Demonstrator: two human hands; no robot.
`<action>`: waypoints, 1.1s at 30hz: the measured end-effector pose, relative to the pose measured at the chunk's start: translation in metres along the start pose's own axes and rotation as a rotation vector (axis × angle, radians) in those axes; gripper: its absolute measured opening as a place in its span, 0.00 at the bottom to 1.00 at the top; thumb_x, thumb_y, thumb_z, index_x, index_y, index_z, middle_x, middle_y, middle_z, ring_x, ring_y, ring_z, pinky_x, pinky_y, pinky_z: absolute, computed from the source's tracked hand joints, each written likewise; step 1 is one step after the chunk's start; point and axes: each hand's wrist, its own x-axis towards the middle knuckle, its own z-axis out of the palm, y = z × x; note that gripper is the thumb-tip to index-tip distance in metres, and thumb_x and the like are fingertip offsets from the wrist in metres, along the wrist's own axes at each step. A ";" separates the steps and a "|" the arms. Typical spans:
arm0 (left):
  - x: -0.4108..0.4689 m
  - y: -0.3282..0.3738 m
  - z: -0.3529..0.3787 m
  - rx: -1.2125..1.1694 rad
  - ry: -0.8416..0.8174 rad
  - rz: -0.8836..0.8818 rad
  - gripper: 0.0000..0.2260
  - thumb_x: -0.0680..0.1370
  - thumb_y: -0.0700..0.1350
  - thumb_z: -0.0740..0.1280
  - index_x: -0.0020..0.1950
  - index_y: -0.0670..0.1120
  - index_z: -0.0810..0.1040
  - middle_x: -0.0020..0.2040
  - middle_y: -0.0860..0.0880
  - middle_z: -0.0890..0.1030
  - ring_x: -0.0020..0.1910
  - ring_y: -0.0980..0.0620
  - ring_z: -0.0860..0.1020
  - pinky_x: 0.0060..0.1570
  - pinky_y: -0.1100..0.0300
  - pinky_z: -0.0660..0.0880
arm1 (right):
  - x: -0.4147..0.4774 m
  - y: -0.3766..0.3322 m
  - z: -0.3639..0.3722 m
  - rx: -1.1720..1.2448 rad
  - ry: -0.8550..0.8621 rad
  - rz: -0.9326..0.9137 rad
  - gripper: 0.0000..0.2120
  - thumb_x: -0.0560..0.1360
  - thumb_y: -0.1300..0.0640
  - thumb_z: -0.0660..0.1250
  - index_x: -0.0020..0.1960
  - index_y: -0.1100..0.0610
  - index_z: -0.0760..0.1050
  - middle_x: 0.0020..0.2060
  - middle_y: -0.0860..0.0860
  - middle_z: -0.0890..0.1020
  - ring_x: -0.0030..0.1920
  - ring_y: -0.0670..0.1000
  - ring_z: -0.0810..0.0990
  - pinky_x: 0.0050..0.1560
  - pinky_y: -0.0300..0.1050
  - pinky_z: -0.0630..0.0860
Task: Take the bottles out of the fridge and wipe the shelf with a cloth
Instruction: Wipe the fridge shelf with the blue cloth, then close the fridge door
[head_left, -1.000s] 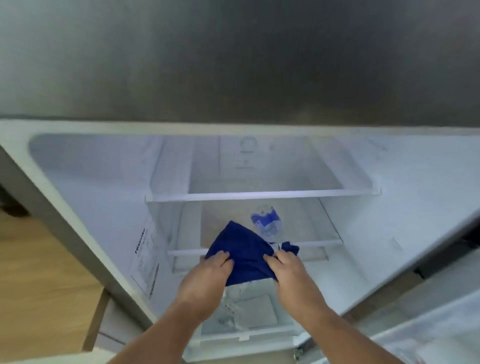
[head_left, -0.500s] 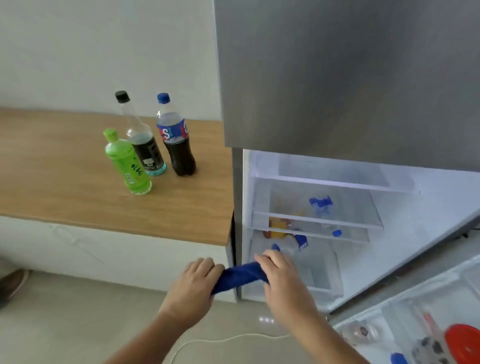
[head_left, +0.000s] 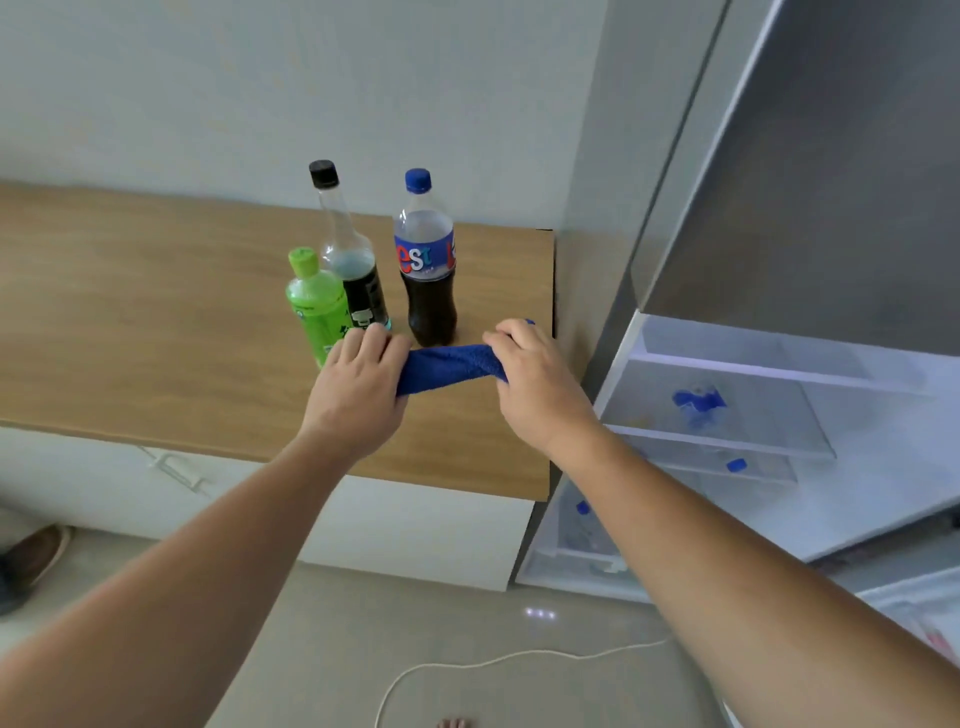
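Observation:
A blue cloth (head_left: 451, 365) is stretched between my left hand (head_left: 355, 391) and my right hand (head_left: 536, 383), both gripping it above the wooden counter (head_left: 156, 332). Three bottles stand just behind my hands: a green one (head_left: 315, 306), a clear one with a black cap and dark liquid (head_left: 351, 265), and a cola bottle with a blue cap (head_left: 427, 265). The open fridge (head_left: 753, 415) is at the right; its glass shelf (head_left: 727, 410) shows blue shapes through it.
A white cabinet front (head_left: 415, 530) sits under the counter. A white cable (head_left: 493, 667) lies on the tiled floor. A shoe (head_left: 31, 556) shows at the far left. The fridge door (head_left: 914, 618) stands open at the lower right.
My hands carried the blue cloth out of the fridge and leftward, over the counter in front of the bottles. The view turned left from the fridge interior.

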 end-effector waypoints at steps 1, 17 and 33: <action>0.003 -0.007 0.005 -0.009 0.013 0.004 0.18 0.73 0.45 0.70 0.61 0.42 0.75 0.53 0.43 0.74 0.50 0.41 0.70 0.52 0.49 0.69 | 0.009 -0.001 0.005 -0.013 -0.003 0.010 0.17 0.76 0.67 0.65 0.64 0.62 0.76 0.59 0.55 0.76 0.59 0.56 0.74 0.61 0.54 0.73; -0.062 -0.027 0.100 -0.091 -0.489 0.031 0.49 0.72 0.75 0.53 0.82 0.44 0.54 0.81 0.45 0.59 0.76 0.42 0.63 0.69 0.44 0.64 | -0.043 0.009 0.104 -0.182 -0.504 0.129 0.41 0.77 0.35 0.56 0.82 0.52 0.44 0.82 0.52 0.48 0.81 0.51 0.43 0.80 0.52 0.40; -0.058 0.350 -0.029 -0.608 -0.253 0.668 0.38 0.80 0.68 0.42 0.83 0.47 0.45 0.82 0.45 0.53 0.80 0.47 0.52 0.76 0.63 0.45 | -0.406 0.092 -0.217 -0.570 0.375 0.780 0.31 0.78 0.45 0.67 0.77 0.55 0.67 0.78 0.52 0.66 0.78 0.55 0.61 0.78 0.57 0.57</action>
